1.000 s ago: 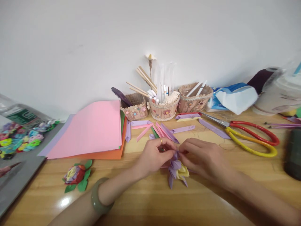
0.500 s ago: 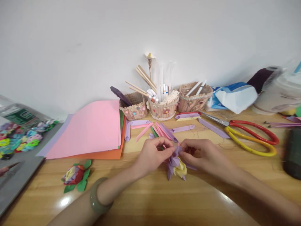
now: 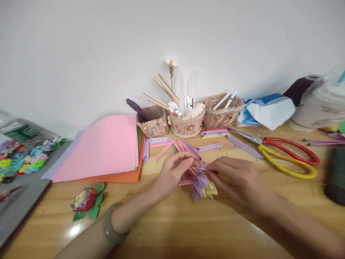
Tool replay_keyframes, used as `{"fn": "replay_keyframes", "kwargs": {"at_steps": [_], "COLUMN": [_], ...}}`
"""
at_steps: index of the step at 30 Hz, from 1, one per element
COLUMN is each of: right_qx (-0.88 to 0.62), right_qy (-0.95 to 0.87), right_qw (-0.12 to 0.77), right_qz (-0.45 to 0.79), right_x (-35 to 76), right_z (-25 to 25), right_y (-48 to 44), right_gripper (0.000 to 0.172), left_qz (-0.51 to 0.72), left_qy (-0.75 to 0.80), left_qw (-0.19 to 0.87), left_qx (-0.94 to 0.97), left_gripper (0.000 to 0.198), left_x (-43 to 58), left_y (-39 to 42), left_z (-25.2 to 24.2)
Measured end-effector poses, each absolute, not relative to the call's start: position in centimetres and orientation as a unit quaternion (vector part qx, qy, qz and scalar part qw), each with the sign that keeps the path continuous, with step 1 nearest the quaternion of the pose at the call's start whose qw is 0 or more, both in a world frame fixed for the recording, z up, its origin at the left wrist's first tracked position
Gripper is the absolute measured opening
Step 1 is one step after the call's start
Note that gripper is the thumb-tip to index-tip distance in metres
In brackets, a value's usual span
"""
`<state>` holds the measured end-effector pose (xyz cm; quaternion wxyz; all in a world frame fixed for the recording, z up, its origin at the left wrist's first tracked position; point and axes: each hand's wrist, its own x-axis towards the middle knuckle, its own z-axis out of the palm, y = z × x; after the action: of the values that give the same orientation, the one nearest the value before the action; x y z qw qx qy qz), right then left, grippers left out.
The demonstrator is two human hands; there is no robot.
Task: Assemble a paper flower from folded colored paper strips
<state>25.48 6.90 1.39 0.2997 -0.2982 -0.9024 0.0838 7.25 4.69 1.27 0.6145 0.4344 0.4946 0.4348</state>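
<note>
Above the table, a folded paper flower [image 3: 200,185] with purple, pink and yellow petals is between my hands. My left hand [image 3: 172,176], with a ring and a green bangle, curls its fingers round the flower's far left side; the fingertips are partly hidden. From the right, my right hand [image 3: 238,176] pinches the tip of a purple petal between thumb and forefinger. Behind them lie folded paper strips [image 3: 208,147] in purple and pink. A finished-looking paper flower [image 3: 84,200] in red, purple and yellow, with green leaves, rests at the left.
A stack of coloured paper [image 3: 99,151] lies at left, beside a grey board [image 3: 24,201] holding colourful small pieces. Three decorated baskets [image 3: 188,126] stand along the wall. Scissors [image 3: 288,158] with red and yellow handles, a tissue pack [image 3: 265,109] and a plastic cup [image 3: 318,108] are at right.
The paper flower has turned, so pink petals now show on its left. My left thumb and fingers have shifted slightly left and up, while my right hand has rolled over, its back showing more.
</note>
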Motion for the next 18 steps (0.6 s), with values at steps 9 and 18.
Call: {"fn": "replay_keyframes", "kwargs": {"at_steps": [9,18], "right_qx": [-0.227,-0.338], "right_qy": [-0.907,-0.827], "right_qw": [0.351,0.410], "right_qz": [0.048,0.183], "right_x": [25.9,25.9], "right_z": [2.0,4.3], "right_y": [7.0,6.5], "right_gripper": [0.017,0.012], "left_qz": [0.433,0.572], "left_qy": [0.386,0.365], "left_qw": [0.709,0.317], "left_qx": [0.401,0.662], "left_gripper": [0.031,0.003], "left_x": [6.9,7.1], "left_y": [5.0,4.1], "left_z": [1.2,1.9]}}
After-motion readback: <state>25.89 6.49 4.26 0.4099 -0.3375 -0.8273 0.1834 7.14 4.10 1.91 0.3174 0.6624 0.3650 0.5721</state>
